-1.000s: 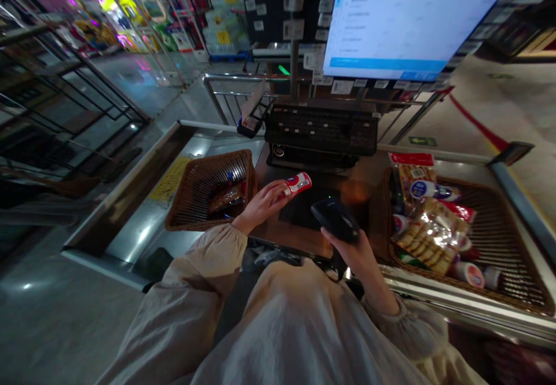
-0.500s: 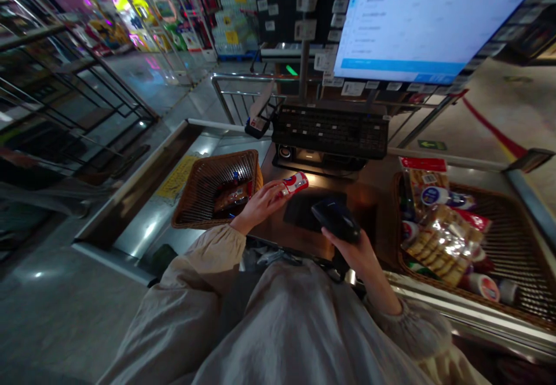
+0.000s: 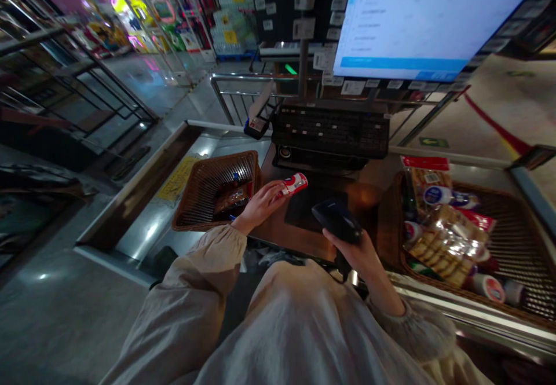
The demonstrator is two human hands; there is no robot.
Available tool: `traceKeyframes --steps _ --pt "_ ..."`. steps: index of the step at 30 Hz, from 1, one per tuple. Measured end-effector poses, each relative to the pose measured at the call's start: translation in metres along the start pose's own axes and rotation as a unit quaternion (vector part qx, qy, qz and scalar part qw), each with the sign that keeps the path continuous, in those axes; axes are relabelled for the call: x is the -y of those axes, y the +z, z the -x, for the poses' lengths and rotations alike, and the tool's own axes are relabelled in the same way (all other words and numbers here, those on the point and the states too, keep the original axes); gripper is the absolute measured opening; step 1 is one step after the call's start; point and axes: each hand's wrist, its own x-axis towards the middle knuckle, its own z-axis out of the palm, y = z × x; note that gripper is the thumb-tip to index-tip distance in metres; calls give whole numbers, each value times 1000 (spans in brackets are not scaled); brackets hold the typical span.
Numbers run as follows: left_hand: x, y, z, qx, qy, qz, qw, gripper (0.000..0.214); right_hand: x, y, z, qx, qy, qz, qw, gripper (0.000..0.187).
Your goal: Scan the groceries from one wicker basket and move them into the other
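My left hand (image 3: 261, 206) is closed around a small red-and-white can (image 3: 295, 184), held tilted above the counter, its far end pointing right. In my right hand (image 3: 355, 252) is a black barcode scanner (image 3: 336, 218), its head pointing up and left toward the can. A short gap separates the scanner from the can. Just left of my left hand stands a brown woven basket (image 3: 197, 197) with a few packaged goods (image 3: 232, 198) at its right side. Beyond the hands a black keyboard (image 3: 330, 130) sits on a raised stand.
On the right, a second woven basket (image 3: 527, 240) holds several items, among them a clear pack of biscuits (image 3: 441, 252) and a red-topped bag (image 3: 425, 171). A lit monitor (image 3: 425, 26) hangs above the keyboard. A small device (image 3: 257, 125) stands left of it. Metal rails border the counter.
A bright patch of light on the counter by the can and under the keyboard has gone. Both hands keep nearly the same place, still holding the can and the scanner.
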Motion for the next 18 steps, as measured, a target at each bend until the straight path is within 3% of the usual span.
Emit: traceKeyframes --steps 5,7,10,14,18 --pt "0 -2 -16 2 18 -1 1000 38 2 -2 3 -28 -6 -31 999 28" --pt "-3 1 -37 -10 43 -10 999 39 3 -3 9 -51 -20 -61 997 26" --pt "-17 18 -89 -50 85 -20 995 44 0 -7 19 -115 -71 -109 985 26" --pt "-63 63 -178 -83 135 76 984 52 -14 -27 29 -230 -115 -117 959 27" --pt "-143 114 -255 -32 200 180 963 56 -29 -56 50 -317 -115 -120 934 27"
